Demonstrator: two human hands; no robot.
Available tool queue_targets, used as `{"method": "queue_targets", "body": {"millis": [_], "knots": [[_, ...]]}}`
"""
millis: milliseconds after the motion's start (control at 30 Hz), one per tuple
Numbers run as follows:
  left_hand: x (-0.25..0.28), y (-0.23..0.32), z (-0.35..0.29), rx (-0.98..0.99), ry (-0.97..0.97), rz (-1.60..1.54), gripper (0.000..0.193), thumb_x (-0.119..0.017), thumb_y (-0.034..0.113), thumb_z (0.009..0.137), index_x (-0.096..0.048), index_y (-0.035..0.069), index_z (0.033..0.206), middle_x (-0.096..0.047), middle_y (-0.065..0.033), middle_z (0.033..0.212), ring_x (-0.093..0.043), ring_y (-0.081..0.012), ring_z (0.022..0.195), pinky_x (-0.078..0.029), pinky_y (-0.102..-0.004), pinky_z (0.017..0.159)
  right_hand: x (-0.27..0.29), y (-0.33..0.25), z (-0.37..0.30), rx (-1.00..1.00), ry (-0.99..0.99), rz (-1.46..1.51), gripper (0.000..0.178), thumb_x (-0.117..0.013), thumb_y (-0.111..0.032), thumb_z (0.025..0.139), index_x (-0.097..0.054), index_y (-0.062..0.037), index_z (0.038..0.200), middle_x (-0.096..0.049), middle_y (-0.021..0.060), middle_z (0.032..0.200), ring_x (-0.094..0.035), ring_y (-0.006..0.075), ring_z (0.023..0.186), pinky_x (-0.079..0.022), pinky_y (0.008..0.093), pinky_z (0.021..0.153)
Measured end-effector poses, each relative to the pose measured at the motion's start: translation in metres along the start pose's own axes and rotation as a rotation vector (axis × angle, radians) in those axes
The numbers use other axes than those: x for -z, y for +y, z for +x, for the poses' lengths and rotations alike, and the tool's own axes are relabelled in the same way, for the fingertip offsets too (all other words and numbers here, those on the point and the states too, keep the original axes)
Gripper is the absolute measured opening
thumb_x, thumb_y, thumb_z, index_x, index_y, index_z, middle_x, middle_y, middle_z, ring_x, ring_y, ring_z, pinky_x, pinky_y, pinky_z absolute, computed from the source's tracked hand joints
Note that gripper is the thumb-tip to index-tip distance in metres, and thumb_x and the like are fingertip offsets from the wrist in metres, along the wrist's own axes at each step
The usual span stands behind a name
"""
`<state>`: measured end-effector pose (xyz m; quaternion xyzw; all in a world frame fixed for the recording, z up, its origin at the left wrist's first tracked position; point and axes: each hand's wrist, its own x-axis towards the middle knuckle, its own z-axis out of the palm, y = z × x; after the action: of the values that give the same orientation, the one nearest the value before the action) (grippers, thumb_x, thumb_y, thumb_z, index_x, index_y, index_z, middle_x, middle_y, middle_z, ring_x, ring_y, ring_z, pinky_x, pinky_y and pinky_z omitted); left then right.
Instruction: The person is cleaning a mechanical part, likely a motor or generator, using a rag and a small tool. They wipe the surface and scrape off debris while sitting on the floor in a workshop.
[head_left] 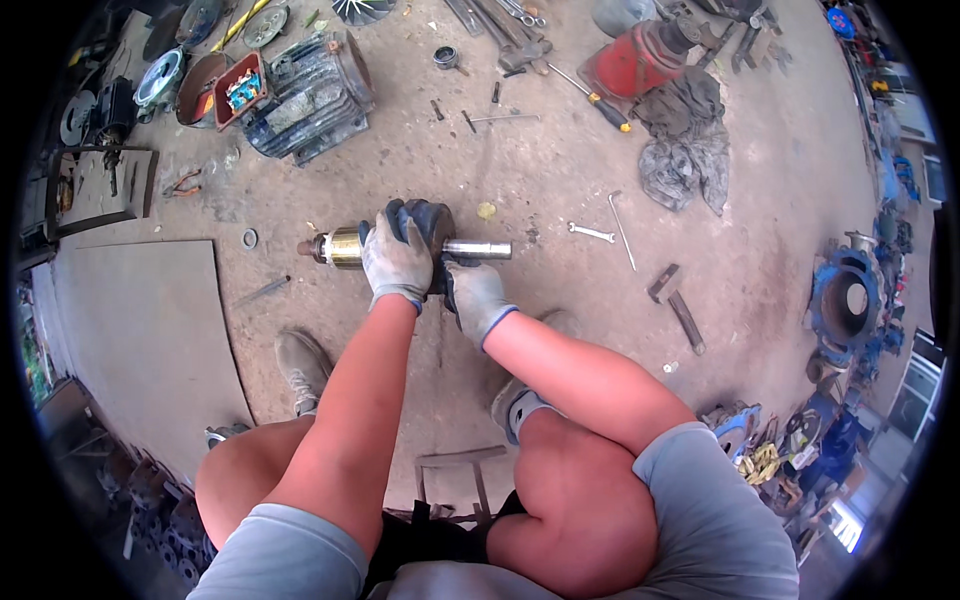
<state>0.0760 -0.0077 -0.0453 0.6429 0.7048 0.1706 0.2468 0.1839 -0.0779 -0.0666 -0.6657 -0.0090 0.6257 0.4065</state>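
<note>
A metal shaft (482,249) lies crosswise on the floor in front of me, its bare silver end pointing right. At its left end are a gold-coloured section (347,248) and a rusty brown tip. A thick dark round part (432,218) sits around the shaft's middle. My left hand (398,262), in a grey glove, is wrapped over the top of the dark part, near the gold section. Lower down, my right hand (478,300), also gloved, grips the near right edge of that part, just below the silver end. Some right fingertips are hidden.
To the right lie an open-end wrench (592,233), a bent rod (622,232) and a hammer (685,318). Ahead are a finned motor housing (315,95), a screwdriver (610,112), a red jack (640,58) and a dirty rag (685,145). A flat sheet (140,320) covers the left floor.
</note>
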Motion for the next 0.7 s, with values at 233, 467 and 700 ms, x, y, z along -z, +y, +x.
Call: {"method": "queue_targets", "body": {"millis": [233, 467, 700], "knots": [[-0.006, 0.006, 0.002, 0.023, 0.007, -0.015, 0.042, -0.054, 0.032, 0.106, -0.065, 0.003, 0.135, -0.072, -0.0276, 0.123, -0.067, -0.0459, 0.119, -0.039, -0.0524, 0.119, 0.004, 0.014, 0.010, 0.057, 0.050, -0.161, 0.023, -0.071, -0.020, 0.103, -0.078, -0.0022, 0.116, -0.078, 0.0073, 0.097, -0.068, 0.0169, 0.083, -0.053, 0.0346, 0.074], [-0.009, -0.012, 0.002, 0.030, 0.053, -0.116, 0.041, -0.057, 0.032, 0.106, -0.065, 0.006, 0.137, -0.072, -0.0245, 0.127, -0.063, -0.0492, 0.122, -0.048, -0.0542, 0.109, 0.098, -0.042, -0.031, 0.178, -0.299, -0.672, 0.035, -0.078, -0.038, 0.101, -0.079, -0.0052, 0.112, -0.080, 0.0096, 0.098, -0.072, 0.0181, 0.088, -0.057, 0.0363, 0.080], [-0.001, -0.013, 0.004, 0.057, 0.025, -0.133, 0.039, -0.054, 0.028, 0.108, -0.065, 0.004, 0.137, -0.069, -0.0257, 0.131, -0.063, -0.0499, 0.121, -0.047, -0.0549, 0.109, 0.282, -0.156, 0.063, 0.680, 0.568, -0.584, 0.046, -0.085, -0.021, 0.093, -0.067, -0.0006, 0.130, -0.076, 0.0123, 0.108, -0.068, 0.0197, 0.086, -0.057, 0.0356, 0.077]]}}
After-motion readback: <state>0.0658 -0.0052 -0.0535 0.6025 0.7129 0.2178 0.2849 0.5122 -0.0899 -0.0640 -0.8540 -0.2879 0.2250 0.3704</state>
